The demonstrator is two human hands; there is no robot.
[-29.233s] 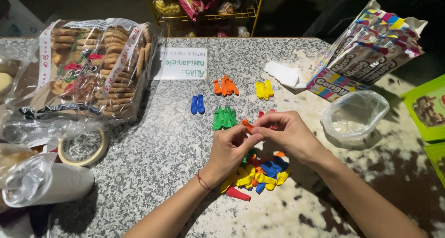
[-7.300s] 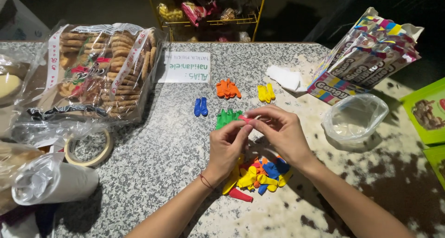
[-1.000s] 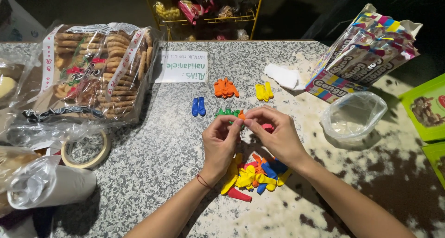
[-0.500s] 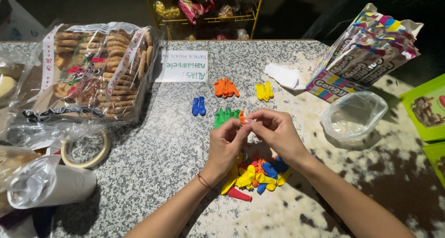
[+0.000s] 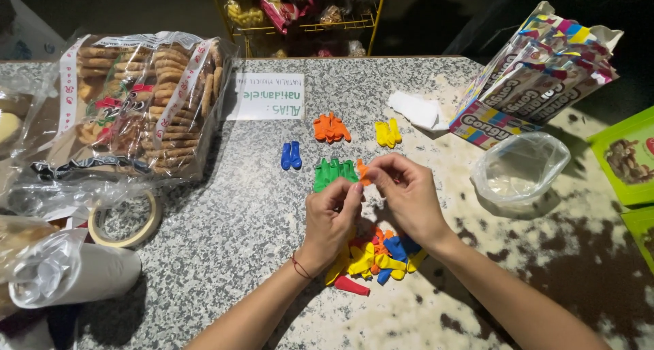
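While left hand [image 5: 332,217] and right hand [image 5: 407,194] pinch limp orange balloon [image 5: 362,172], speckled stone counter [image 5: 252,214] beneath.

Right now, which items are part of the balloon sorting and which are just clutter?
In use: hands, left and right, pinching an orange balloon; mixed balloon pile; sorted green, blue, orange, yellow groups.

Lying about: biscuit bag; tape roll; clear bag; paper note.

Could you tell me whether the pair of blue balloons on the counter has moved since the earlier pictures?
No. The blue balloons lie in the same spot, below the white card and left of the green balloons.
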